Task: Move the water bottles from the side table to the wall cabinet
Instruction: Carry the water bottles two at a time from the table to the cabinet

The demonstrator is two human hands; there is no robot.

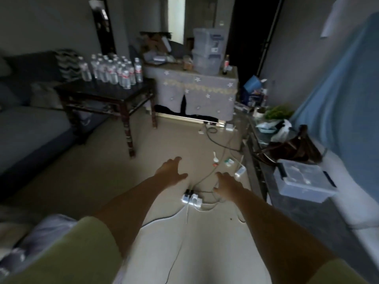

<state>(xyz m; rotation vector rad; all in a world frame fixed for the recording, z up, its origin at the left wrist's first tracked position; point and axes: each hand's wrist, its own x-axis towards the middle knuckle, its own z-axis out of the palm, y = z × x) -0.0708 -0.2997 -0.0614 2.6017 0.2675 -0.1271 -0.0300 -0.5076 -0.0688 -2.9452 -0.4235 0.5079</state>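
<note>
Bottles (111,69) stand clustered on the dark side table (106,93) by the sofa (30,128), well apart from your left hand (171,170) and right hand (226,183), both outstretched, fingers spread, empty, above the cable-strewn floor (164,136).

Clear glossy plastic water bottles (111,70) on dark polished wooden side table (102,93), far beyond the fingertips; matt grey embroidered cloth cover (196,93); translucent plastic lidded box (303,181) right of fingers.
</note>
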